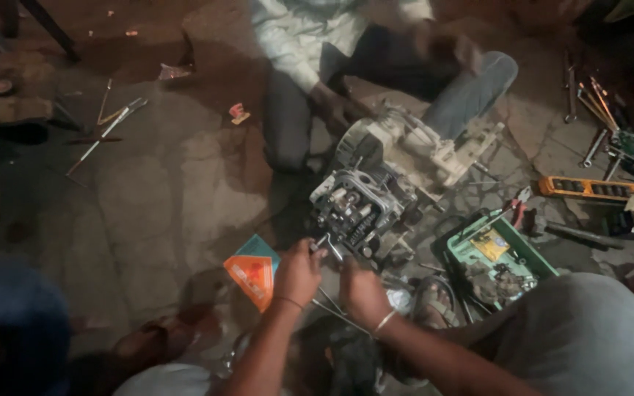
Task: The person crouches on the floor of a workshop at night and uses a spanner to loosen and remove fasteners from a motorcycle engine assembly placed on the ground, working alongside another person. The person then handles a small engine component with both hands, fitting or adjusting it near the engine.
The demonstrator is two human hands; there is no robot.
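We are working at the near end of a small engine (376,198) that is lying on the bare stone floor (170,191), between us and another person sitting across from it. Our left hand (299,273) is closing around a slim metal tool (326,242) at the engine's lower corner, while our right hand (363,292) is curling just beside it; whether it is gripping anything, we cannot tell. By our judgement we are loosening or fitting a fastener on the cylinder head, and the next move is calling for steady pressure with the tool kept square, so it does not slip off.

The engine is looking grimy and partly stripped, its dark finned head with exposed valve gear facing us and a paler casing behind. The other person's hand (329,99) is resting on the far side. An orange packet (252,273) is lying just beside our left hand, and a green tray (471,246) of small parts is sitting near our right.
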